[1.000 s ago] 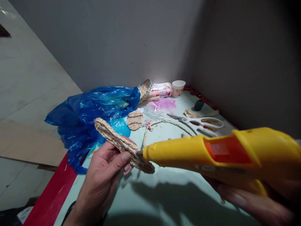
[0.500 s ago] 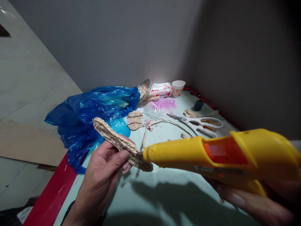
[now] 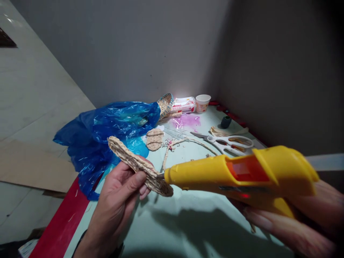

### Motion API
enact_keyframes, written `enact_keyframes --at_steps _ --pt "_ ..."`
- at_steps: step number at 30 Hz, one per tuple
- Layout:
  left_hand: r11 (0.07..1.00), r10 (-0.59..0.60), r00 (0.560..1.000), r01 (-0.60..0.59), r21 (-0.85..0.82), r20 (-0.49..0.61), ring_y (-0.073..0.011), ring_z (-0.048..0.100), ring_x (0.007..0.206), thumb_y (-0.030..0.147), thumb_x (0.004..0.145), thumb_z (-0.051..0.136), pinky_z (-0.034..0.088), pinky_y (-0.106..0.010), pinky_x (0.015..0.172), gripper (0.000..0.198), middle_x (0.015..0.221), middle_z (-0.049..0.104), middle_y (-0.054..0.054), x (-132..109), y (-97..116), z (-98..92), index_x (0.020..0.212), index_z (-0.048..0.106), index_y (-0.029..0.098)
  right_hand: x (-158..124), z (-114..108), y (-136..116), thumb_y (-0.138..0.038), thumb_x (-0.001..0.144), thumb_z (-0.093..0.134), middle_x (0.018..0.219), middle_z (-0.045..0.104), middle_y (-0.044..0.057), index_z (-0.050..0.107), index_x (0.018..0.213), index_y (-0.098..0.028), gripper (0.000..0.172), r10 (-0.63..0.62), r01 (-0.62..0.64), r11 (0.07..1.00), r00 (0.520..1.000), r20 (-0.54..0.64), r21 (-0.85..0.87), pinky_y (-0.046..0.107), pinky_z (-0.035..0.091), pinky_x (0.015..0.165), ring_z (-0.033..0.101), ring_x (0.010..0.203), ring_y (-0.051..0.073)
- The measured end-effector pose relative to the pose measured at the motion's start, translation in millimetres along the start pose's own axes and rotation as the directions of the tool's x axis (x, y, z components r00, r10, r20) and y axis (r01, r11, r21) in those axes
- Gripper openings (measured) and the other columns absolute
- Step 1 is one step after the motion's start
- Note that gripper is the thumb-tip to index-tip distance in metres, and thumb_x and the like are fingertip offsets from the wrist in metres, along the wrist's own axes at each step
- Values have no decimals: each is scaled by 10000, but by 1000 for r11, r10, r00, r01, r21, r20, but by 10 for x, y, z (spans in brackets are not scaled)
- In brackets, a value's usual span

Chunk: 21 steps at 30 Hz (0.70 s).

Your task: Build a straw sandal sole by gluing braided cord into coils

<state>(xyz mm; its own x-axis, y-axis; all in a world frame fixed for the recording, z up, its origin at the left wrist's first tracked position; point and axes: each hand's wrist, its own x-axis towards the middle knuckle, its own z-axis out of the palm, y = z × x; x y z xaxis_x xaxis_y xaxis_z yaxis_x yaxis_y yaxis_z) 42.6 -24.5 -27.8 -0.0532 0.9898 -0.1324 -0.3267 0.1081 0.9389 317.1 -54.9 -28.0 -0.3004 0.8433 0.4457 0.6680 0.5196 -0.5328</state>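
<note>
Pinched between the thumb and fingers of my left hand (image 3: 120, 195) is a braided straw piece (image 3: 126, 154), held edge-up and slanting down to the right. My right hand (image 3: 292, 222) grips a yellow hot glue gun (image 3: 204, 172) by its handle, with a red light lit on its side. The gun's metal nozzle meets the straw piece's edge near its lower right end, just right of my left thumb. A shiny streak, like glue, runs along that edge. A clear glue stick (image 3: 326, 162) sticks out of the gun's back.
A blue plastic bag (image 3: 107, 122) lies at the left, against a small woven basket (image 3: 166, 104). Behind the hands are a flat woven oval (image 3: 154, 139), a straw cord (image 3: 166, 154), white-handled scissors (image 3: 228, 141), a dark thread spool (image 3: 226, 122), a tissue pack (image 3: 184, 105) and a paper cup (image 3: 202, 103).
The glue gun has shifted slightly left and its glue stick now shows at the back. The nozzle stays on the straw piece's edge. The whole view has tilted a little.
</note>
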Motion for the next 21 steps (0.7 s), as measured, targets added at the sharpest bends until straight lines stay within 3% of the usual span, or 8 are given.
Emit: enact_keyframes --at_steps 2,4,8,15,21 --pt "1000 -5 1000 5 -17 -8 -85 506 564 228 648 891 464 -181 514 202 740 645 -9 5 -2 0 772 738 181 23 -15 -11 -498 918 543 1180 730 -64 326 1490 -563 615 -77 77 996 997 5 -44 326 698 636 753 834 297" --pt "1000 -2 1000 2 -29 -5 -80 505 559 220 648 890 469 -179 515 198 756 656 -10 7 1 0 778 744 185 15 -23 -2 -472 930 528 1195 726 -72 276 1505 -568 636 -111 112 991 994 18 -73 333 700 676 752 854 301" --pt "999 18 1000 -18 -45 10 -65 479 534 186 643 889 456 -160 498 181 723 648 -7 10 17 2 763 753 179 -32 -13 13 -468 929 528 1209 718 -79 307 1492 -556 611 -91 93 991 995 27 -98 327 684 777 743 936 299" --pt "999 7 1000 -6 -48 14 -68 481 539 179 684 858 466 -162 502 160 709 625 -10 12 2 -19 809 758 175 -57 4 33 -510 912 535 1020 744 -51 426 1406 -539 507 -80 80 991 997 6 -112 293 675 747 741 754 258" --pt "998 18 1000 -18 -57 6 -63 486 542 179 674 863 467 -158 501 163 746 634 -14 13 -7 -33 792 751 172 -81 9 80 -526 867 572 1050 731 -74 470 1336 -542 480 -49 49 992 999 7 -119 337 656 825 749 791 259"
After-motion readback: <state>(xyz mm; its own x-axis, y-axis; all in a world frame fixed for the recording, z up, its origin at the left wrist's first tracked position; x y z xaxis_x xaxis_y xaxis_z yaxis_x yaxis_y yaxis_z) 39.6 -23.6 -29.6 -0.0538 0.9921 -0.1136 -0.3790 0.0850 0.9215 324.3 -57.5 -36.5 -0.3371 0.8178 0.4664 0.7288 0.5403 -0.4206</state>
